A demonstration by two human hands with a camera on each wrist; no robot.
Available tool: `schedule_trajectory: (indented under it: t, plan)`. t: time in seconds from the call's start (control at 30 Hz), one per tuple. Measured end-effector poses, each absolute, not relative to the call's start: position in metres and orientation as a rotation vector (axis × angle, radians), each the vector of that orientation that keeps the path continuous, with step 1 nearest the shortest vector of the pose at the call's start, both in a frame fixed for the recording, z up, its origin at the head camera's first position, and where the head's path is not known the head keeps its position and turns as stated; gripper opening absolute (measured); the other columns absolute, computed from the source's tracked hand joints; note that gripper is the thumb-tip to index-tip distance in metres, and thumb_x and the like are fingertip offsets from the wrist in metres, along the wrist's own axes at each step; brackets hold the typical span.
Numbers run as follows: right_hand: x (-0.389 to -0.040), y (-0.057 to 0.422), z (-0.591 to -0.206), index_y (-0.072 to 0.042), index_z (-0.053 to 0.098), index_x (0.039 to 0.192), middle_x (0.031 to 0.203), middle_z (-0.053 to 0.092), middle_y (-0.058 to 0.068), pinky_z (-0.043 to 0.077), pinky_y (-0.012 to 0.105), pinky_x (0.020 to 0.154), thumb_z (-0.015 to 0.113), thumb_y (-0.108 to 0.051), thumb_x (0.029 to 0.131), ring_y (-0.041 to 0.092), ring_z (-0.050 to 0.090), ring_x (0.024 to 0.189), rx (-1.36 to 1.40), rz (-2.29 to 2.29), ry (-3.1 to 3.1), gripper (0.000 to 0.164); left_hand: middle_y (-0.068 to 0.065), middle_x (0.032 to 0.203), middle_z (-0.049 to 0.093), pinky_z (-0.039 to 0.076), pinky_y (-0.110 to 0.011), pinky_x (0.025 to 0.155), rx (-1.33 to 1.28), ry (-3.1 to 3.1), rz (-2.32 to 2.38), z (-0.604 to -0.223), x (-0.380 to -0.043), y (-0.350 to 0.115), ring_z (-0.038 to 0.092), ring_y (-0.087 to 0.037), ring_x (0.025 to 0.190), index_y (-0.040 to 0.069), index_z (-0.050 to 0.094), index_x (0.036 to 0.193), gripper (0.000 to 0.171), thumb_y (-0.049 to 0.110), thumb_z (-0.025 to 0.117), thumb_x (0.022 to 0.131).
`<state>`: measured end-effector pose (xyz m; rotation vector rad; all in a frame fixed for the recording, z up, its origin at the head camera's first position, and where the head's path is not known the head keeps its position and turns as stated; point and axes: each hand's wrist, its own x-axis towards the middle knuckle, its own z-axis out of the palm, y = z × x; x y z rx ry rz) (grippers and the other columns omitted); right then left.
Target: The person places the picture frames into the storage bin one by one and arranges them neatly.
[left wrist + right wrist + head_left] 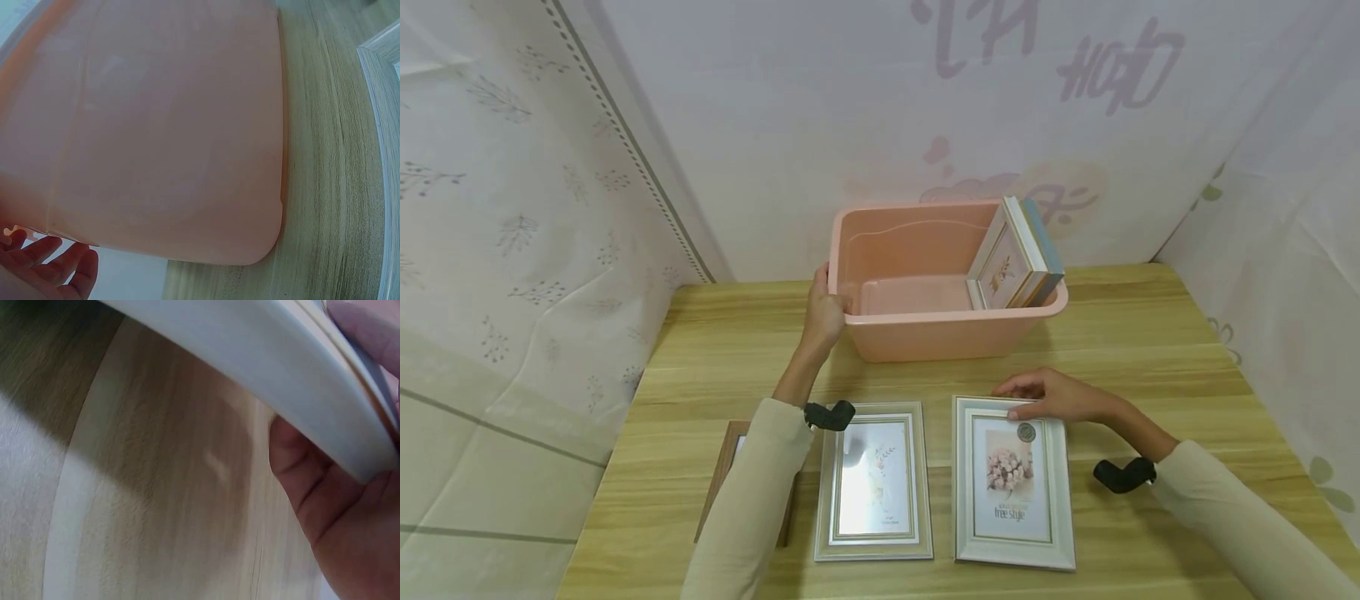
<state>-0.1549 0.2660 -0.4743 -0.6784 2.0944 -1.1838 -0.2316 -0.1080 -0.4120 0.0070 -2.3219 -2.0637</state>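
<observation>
A pink plastic bin (925, 337) stands at the back of the table, and my left hand (824, 312) grips its left rim. The left wrist view shows those fingertips curled at the bin's edge (187, 253). Inside the bin, at its right end, a white picture frame (1000, 262) and a blue-grey one (1041, 233) lean upright. My right hand (1060, 396) pinches the top edge of a white picture frame (1013, 550) with a flower print, thumb on its front. In the right wrist view fingers curl beneath that frame's edge (250, 369).
A silver-and-gold picture frame (872, 550) lies flat left of the white one. Further left, a brown wooden frame (718, 483) is partly covered by my left sleeve. Printed cloth (775, 125) hangs behind the wood-grain table (1135, 333) and along both sides.
</observation>
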Motion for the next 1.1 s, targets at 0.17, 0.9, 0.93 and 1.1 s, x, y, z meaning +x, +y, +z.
schedule_trajectory:
  t: [0.17, 0.9, 0.93, 1.1]
  plan:
    - [-0.155, 0.267, -0.466, -0.009, 0.061, 0.133, 0.117, 0.068, 0.017, 0.058, 0.037, 0.068, 0.063, -0.018, 0.097, 0.022, 0.071, 0.081, -0.633, -1.230, 1.986, 0.038, -0.024, 0.150, 0.037, 0.033, -0.049, 0.108, 0.002, -2.320, -2.063, -0.413, -0.232, -0.108, 0.039, -0.039, 0.128, 0.001, 0.026, 0.153, 0.076, -0.010, 0.040, 0.080]
    - [-0.162, 0.274, -0.432, -0.003, 0.048, 0.145, 0.103, 0.071, 0.019, 0.058, 0.044, 0.058, 0.058, -0.012, 0.099, 0.030, 0.072, 0.069, -0.696, -1.277, 2.009, 0.047, -0.023, 0.149, 0.039, 0.034, -0.047, 0.107, 0.008, -2.319, -2.061, -0.414, -0.231, -0.109, 0.042, -0.033, 0.124, 0.002, 0.027, 0.153, 0.073, -0.009, 0.040, 0.082]
    - [-0.162, 0.274, -0.429, -0.003, 0.048, 0.145, 0.106, 0.070, 0.019, 0.058, 0.043, 0.058, 0.058, -0.012, 0.099, 0.028, 0.072, 0.069, -0.698, -1.274, 2.027, 0.048, -0.023, 0.149, 0.039, 0.034, -0.048, 0.107, 0.004, -2.316, -2.061, -0.414, -0.231, -0.108, 0.041, -0.034, 0.124, 0.002, 0.027, 0.153, 0.074, -0.009, 0.040, 0.081]
    - [-0.160, 0.274, -0.410, -0.001, 0.046, 0.145, 0.108, 0.069, 0.022, 0.058, 0.042, 0.057, 0.058, -0.011, 0.098, 0.026, 0.072, 0.070, -0.719, -1.268, 2.091, 0.050, -0.023, 0.149, 0.040, 0.034, -0.049, 0.107, -0.005, -2.327, -2.043, -0.413, -0.230, -0.108, 0.041, -0.037, 0.125, 0.001, 0.027, 0.153, 0.075, -0.009, 0.040, 0.080]
